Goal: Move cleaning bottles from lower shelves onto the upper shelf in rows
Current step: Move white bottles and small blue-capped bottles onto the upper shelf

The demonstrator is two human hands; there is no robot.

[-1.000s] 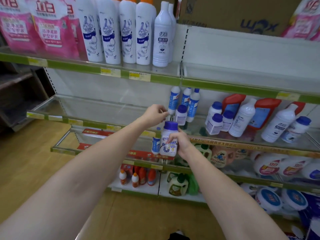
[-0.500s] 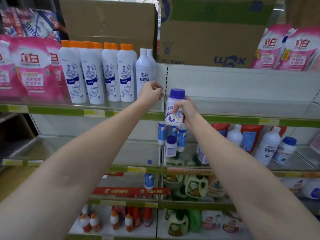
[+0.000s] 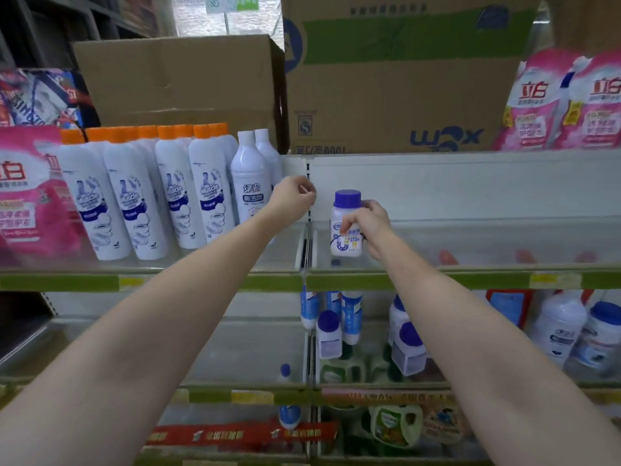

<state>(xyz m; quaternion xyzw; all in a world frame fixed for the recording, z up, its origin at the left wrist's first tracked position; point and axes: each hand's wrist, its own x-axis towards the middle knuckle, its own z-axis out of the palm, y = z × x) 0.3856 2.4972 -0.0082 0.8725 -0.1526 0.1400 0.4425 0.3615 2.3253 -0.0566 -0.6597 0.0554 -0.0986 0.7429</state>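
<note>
We recorded a small white bottle (image 3: 346,227) with a purple screw cap and a blue, red and yellow label, upright, at the left end of the right bay of the upper shelf (image 3: 470,280); whether its base touched the shelf floor we could not tell. The right hand (image 3: 368,223) gripped its body from the right, fingers curled over the label. The left hand (image 3: 295,195) hung curled with nothing in it, in front of the slotted post between the two bays.

In the left bay stood a row of tall white bottles with orange caps (image 3: 174,186), then two white bottles with white caps (image 3: 250,183) next to the left hand. Pink refill pouches (image 3: 30,193) lay at far left, more pouches (image 3: 564,102) at upper right. Cardboard boxes (image 3: 396,79) sat on top. The right bay behind the held bottle showed a bare white back panel. On the lower shelf (image 3: 235,395) several small purple-capped bottles (image 3: 329,334) stood below, partly hidden by the right forearm.
</note>
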